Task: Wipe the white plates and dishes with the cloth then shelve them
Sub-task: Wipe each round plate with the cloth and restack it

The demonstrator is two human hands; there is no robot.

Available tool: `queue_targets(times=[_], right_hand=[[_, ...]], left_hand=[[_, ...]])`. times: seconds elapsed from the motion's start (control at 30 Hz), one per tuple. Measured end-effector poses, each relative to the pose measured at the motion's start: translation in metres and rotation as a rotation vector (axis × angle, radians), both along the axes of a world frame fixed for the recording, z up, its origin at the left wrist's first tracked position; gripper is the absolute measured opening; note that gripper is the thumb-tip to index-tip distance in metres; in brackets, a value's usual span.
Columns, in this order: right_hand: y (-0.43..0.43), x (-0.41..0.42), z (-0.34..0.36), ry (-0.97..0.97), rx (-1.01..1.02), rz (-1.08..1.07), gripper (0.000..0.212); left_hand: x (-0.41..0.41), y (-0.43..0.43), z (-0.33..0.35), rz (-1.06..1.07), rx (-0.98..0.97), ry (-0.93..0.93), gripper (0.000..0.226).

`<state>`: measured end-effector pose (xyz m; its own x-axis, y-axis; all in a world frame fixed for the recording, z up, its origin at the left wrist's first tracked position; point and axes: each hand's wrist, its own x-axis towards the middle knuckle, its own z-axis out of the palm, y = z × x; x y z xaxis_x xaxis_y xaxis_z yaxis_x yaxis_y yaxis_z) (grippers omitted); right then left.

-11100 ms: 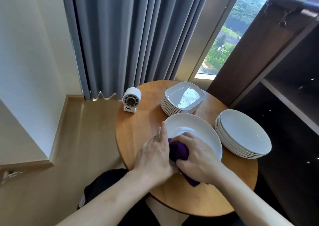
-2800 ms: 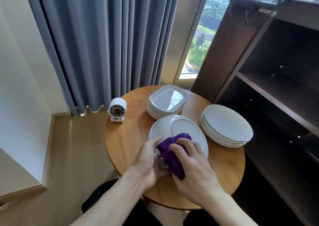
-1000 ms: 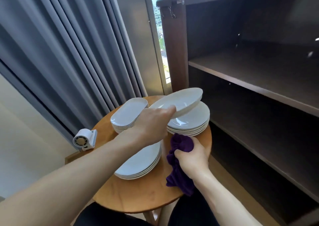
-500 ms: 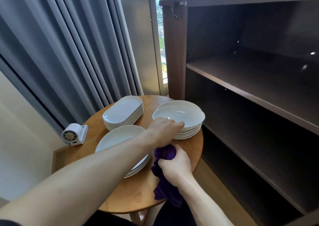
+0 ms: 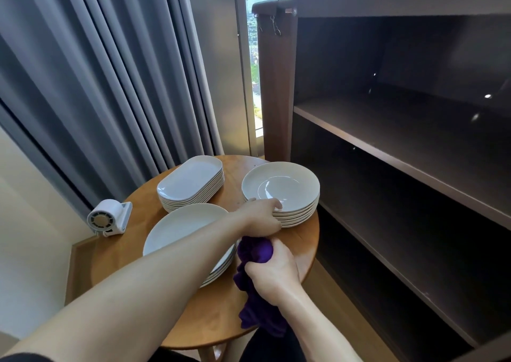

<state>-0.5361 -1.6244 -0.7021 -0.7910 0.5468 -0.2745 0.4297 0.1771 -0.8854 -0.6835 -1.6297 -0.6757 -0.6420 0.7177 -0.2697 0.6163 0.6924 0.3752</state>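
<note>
Lifted dish now atop right stack, left hand gripping rim.

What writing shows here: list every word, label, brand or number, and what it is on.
None can be read. The white dishes, the purple cloth, the small white fan and the dark shelf unit show no print, label or number.

My left forearm stretches across in front of me. My left hand is knuckles up, fingers curled at a plate rim; whether they pinch it, I can't tell. Just below, my right hand fists the cloth.
</note>
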Motion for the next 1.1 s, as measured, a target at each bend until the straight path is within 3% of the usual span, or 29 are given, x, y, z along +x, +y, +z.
queue_targets(times=[0.1,0.23,0.33,0.47,0.63,0.8,0.93,1.0,1.1], right_hand=[[0.007,0.002,0.001,0.02,-0.023,-0.024,0.046],[0.012,0.0,0.001,0.082,-0.054,-0.068,0.044],[0.005,-0.004,0.002,0.159,-0.017,-0.066,0.039],[-0.008,-0.005,0.003,0.225,0.066,-0.009,0.047],[-0.011,-0.001,0.002,0.292,0.172,-0.054,0.054],[-0.017,-0.003,-0.001,0.318,0.213,-0.131,0.057],[-0.039,-0.034,0.001,0.305,0.292,-0.004,0.052],[-0.05,-0.062,0.002,0.25,0.46,0.089,0.049],[-0.062,-0.108,-0.002,-0.144,0.926,0.23,0.049]], left_hand=[[0.001,-0.037,0.008,0.096,0.321,-0.086,0.054],[0.007,-0.147,-0.001,0.17,0.549,0.084,0.039],[0.013,-0.234,-0.027,0.267,0.429,0.161,0.035],[0.015,-0.289,-0.049,0.3,0.297,0.104,0.074],[0.005,-0.288,-0.054,0.31,0.281,-0.062,0.109],[-0.001,-0.288,-0.051,0.287,0.3,-0.154,0.108],[-0.002,-0.287,-0.05,0.275,0.326,-0.147,0.109],[-0.003,-0.287,-0.05,0.271,0.335,-0.17,0.109],[-0.003,-0.288,-0.049,0.273,0.354,-0.228,0.105]])
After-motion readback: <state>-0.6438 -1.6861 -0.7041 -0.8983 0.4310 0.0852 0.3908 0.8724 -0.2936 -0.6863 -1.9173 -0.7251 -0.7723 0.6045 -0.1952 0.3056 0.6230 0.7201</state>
